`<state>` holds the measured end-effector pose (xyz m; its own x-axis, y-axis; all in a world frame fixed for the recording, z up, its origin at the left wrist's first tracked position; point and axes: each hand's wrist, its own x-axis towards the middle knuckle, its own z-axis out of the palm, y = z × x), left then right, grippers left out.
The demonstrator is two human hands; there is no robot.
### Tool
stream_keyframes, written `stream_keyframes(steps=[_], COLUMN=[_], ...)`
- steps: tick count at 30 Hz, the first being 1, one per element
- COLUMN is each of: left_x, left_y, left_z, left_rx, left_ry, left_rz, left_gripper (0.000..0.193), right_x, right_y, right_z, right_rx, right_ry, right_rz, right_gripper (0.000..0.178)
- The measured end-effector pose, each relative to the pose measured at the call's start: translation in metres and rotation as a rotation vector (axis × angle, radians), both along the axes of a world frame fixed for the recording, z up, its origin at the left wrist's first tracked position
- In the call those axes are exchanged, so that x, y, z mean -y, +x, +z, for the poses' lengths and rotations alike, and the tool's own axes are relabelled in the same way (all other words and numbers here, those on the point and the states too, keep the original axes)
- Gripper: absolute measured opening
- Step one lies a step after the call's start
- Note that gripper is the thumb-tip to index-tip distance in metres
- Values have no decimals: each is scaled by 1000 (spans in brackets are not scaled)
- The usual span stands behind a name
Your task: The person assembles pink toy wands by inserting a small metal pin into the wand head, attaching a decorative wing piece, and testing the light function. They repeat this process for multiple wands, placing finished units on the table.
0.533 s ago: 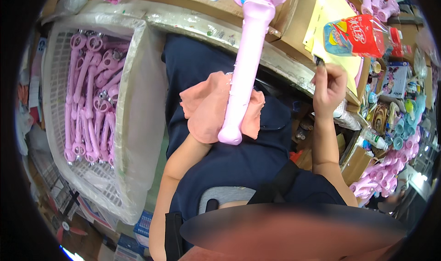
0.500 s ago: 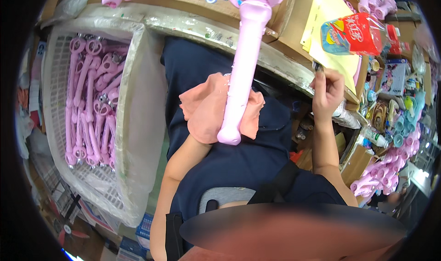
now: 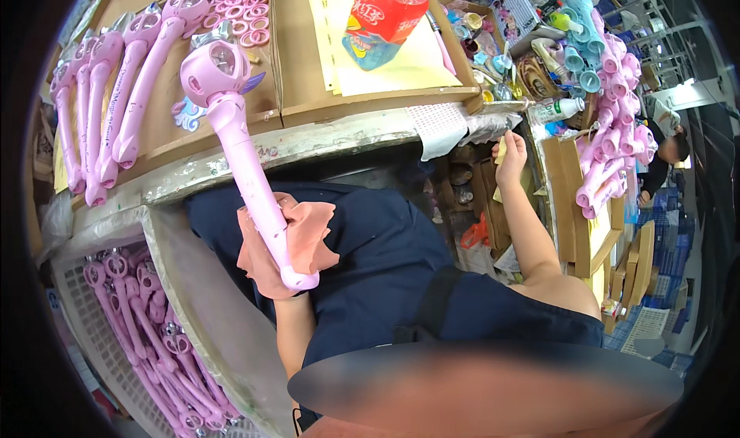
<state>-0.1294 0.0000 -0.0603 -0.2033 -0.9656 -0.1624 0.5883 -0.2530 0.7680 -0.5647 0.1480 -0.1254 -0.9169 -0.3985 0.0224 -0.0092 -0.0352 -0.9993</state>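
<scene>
Far left, finished pink wands [image 3: 92, 114] lie in a row on the tabletop [image 3: 308, 141]; more fill the white basket [image 3: 85, 338] below. Our left hand [image 3: 297, 241], under a peach cloth [image 3: 304, 245], wraps the pink wand [image 3: 247, 161] by its handle, head up over the tabletop edge. We'd keep it upright, grip firm. Right hand [image 3: 510, 154] pinches a small yellowish piece [image 3: 501, 151] beside the tabletop.
</scene>
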Motion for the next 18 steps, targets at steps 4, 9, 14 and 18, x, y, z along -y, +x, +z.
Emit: stream_keyframes(steps=[4,9,14,18], left_x=[-6,-6,-2,2], left_y=[-1,-4,-6,3], left_z=[3,7,11,5], left_rx=[244,625,-65,-212], left_ry=[-208,-541,56,134], left_rz=[12,86,-70,-125], left_gripper=[46,47,49,40], right_x=[11,9,-56,-80], right_y=[-27,-39,-12,68], right_z=[-26,-53,-75,-63], right_rx=[113,217,260,119], right_ry=[-139,-144,148,346], right_rz=[-64,-123,-103,-21], right_gripper=[17,19,21,16])
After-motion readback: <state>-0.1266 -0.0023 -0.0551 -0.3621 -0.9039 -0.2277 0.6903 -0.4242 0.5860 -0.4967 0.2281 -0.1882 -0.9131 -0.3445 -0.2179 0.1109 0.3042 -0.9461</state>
